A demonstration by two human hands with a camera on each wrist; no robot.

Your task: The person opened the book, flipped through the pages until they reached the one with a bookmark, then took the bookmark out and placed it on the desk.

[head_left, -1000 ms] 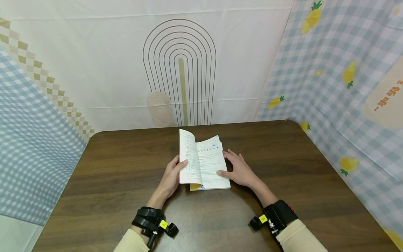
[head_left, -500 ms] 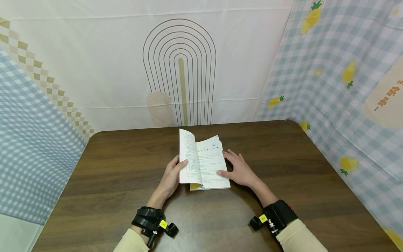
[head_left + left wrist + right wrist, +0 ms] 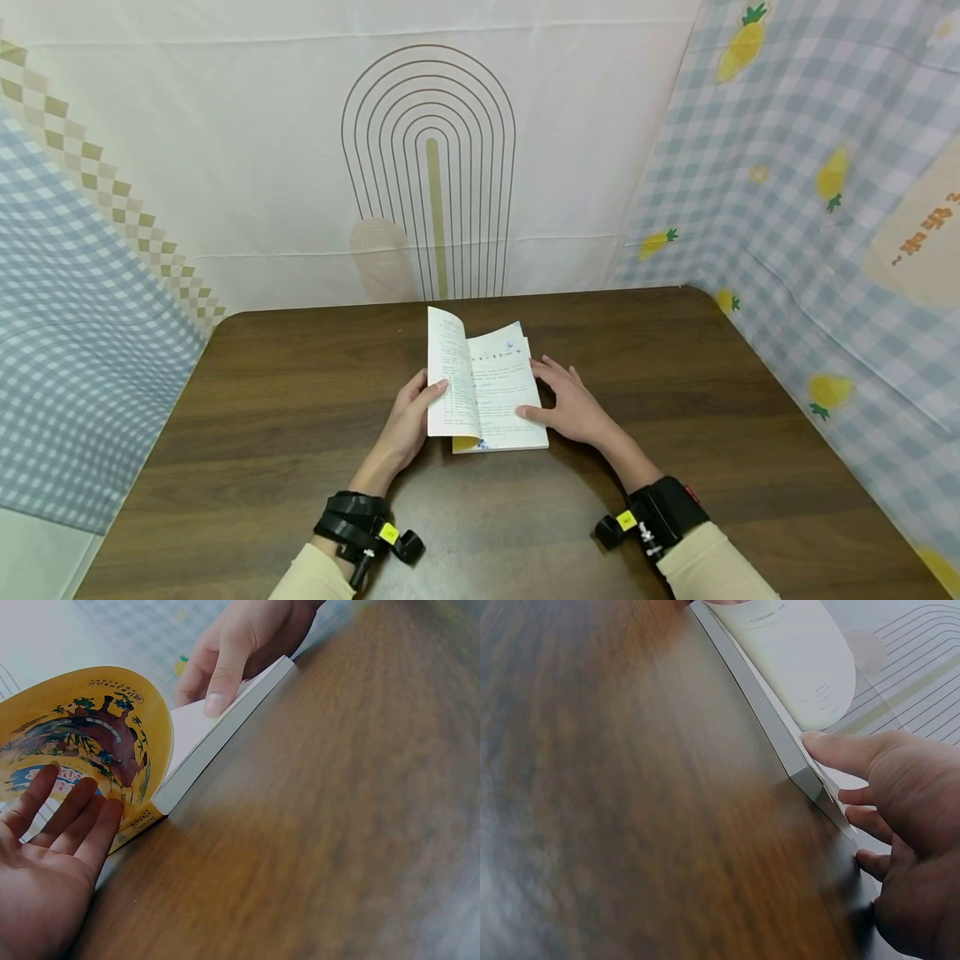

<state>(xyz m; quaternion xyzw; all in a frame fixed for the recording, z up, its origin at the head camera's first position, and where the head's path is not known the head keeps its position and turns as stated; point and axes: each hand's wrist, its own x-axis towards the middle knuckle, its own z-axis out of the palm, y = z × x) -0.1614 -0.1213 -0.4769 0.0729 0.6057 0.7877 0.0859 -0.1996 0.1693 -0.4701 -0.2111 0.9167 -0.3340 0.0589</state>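
An open paperback book (image 3: 502,387) lies near the middle of the table, its printed right-hand page facing up. Its left side stands raised and curved, and the left wrist view shows the yellow illustrated cover (image 3: 154,712) on its outer face. My left hand (image 3: 402,421) holds this raised side, thumb on the inner page and fingers behind against the cover. At the right edge, my right hand (image 3: 573,408) grips the book, its thumb (image 3: 840,752) on the page and its fingers along the side. A page edge sits slightly lifted there.
The brown wooden table (image 3: 285,392) extends around the book. White patterned cloth (image 3: 262,167) hangs behind its far edge. Checked cloths, blue (image 3: 82,333) at the left and pale blue-green (image 3: 787,250) at the right, flank it. Each wrist wears a black camera strap (image 3: 667,508).
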